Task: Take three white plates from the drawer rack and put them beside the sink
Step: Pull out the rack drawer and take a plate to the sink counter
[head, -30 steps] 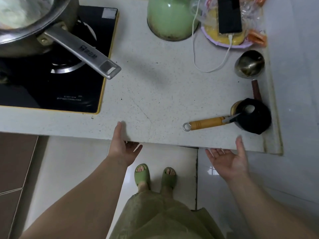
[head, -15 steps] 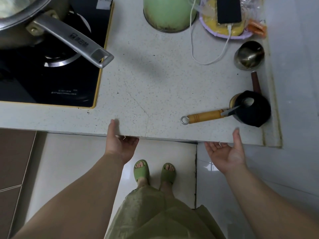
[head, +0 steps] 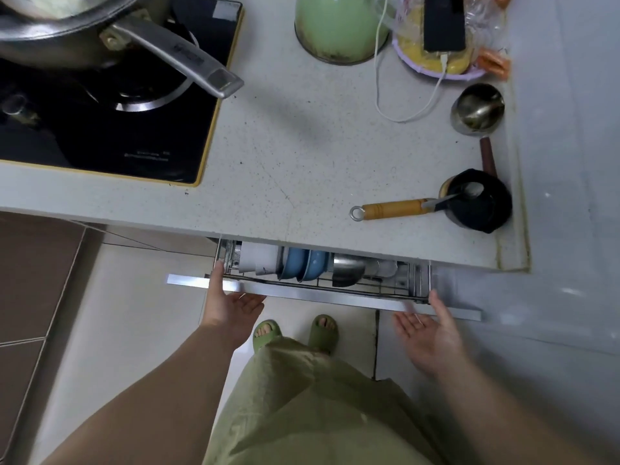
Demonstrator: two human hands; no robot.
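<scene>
The drawer rack (head: 396, 284) is pulled partly out from under the counter edge. White plates (head: 258, 260) stand on edge at its left end, half hidden by the counter. Blue bowls (head: 303, 264) and a steel bowl (head: 347, 269) stand to their right. My left hand (head: 228, 303) grips the metal drawer front (head: 318, 296) near its left end, thumb on top and fingers underneath. My right hand (head: 429, 330) is palm up at the right end, thumb on the rail and fingers under it. No sink is in view.
On the speckled counter (head: 302, 146) are a black stove (head: 100, 129) with a pan whose handle (head: 188, 58) juts right, a green kettle (head: 335, 25), a charging phone (head: 443, 21), a steel cup (head: 476, 109), a wooden-handled tool (head: 392, 209) and a black pot (head: 479, 203). My feet stand below the drawer.
The drawer was closed under the counter edge; both hands have pulled it toward me, so the rack and its dishes now show.
</scene>
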